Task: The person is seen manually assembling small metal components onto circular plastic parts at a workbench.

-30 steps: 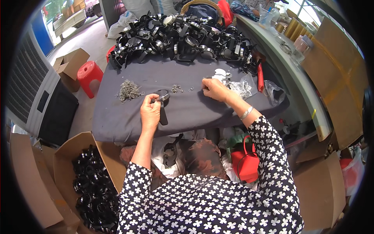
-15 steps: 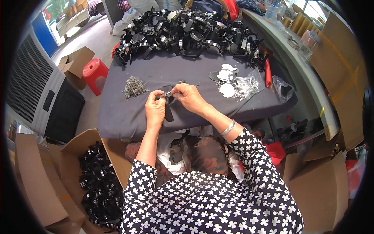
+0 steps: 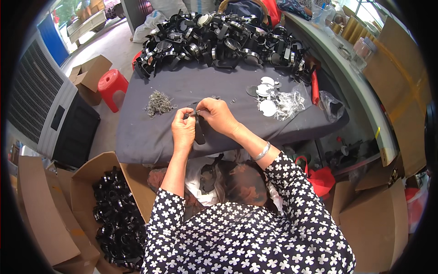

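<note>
A black wristwatch is held between my two hands over the near part of the cloth-covered table. Its strap hangs down past the fingers, and most of its case is hidden. My left hand is closed on the watch from the left side. From the right, my right hand pinches at its upper part; any small piece between those fingertips is too small to make out. Just left of my hands lies a heap of small metal pieces, perhaps buckles. A few more lie beyond my right hand.
Many black watches are piled along the table's far side. White discs and clear plastic bits lie at right, near a red roll. A carton of watches stands lower left, a red stool left.
The watch has turned between my fingers, so its round outline no longer shows. My right hand has shifted slightly left, closer to my left hand.
</note>
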Demonstrator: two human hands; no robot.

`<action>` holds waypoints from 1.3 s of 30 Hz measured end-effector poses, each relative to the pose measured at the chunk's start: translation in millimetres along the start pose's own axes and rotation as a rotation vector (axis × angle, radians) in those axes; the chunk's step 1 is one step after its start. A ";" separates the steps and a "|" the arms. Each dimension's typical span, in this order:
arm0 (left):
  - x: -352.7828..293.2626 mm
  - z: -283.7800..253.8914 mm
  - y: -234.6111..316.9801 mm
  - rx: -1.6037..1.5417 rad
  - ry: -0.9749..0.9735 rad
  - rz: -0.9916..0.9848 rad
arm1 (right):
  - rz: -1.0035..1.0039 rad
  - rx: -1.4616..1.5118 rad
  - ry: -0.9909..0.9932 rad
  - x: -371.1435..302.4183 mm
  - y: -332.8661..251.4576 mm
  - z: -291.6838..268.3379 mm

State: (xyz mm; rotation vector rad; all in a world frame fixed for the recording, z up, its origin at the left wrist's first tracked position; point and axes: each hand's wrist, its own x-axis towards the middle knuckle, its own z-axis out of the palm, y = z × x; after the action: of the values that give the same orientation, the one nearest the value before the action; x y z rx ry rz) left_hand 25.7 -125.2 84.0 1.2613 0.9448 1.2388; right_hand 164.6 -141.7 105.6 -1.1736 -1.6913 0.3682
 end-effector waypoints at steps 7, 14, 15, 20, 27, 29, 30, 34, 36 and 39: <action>3.9 -2.2 -9.5 -0.011 -0.001 0.028 | 0.449 0.488 0.031 6.4 1.0 8.0; 3.4 -10.3 -4.7 -0.135 -0.097 -0.040 | 0.256 -0.058 -0.107 9.5 3.0 -15.8; 4.4 -9.2 -1.5 -0.137 -0.102 -0.035 | 0.253 -0.063 -0.102 10.8 2.2 -19.7; 3.4 -17.1 2.7 -0.077 -0.173 -0.084 | 0.039 -0.403 -0.189 14.4 -1.5 -23.6; 5.3 -22.6 11.8 0.104 -0.169 -0.076 | 0.107 -0.667 -0.342 27.2 -21.1 -25.6; 4.4 -26.1 9.3 0.169 -0.161 -0.060 | 0.123 -0.663 -0.374 22.3 -18.4 -32.7; 5.1 -22.7 9.2 0.195 -0.108 -0.075 | 0.082 -0.646 -0.365 17.8 -0.7 -38.1; 14.1 -27.2 -2.8 0.319 -0.011 -0.060 | -0.137 -0.621 -0.288 -7.6 23.1 -50.9; 12.5 -25.9 -1.8 0.317 0.015 -0.048 | -0.271 -0.714 -0.247 -19.6 29.2 -55.2; 10.5 -25.1 3.5 0.232 -0.040 -0.096 | -0.272 -0.756 -0.166 -26.9 34.6 -61.4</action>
State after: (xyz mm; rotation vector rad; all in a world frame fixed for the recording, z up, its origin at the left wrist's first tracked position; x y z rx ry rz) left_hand 2.1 -111.3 85.7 1.3977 1.1312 1.0477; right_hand 235.7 -164.2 94.1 -1.4325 -2.1903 -0.3946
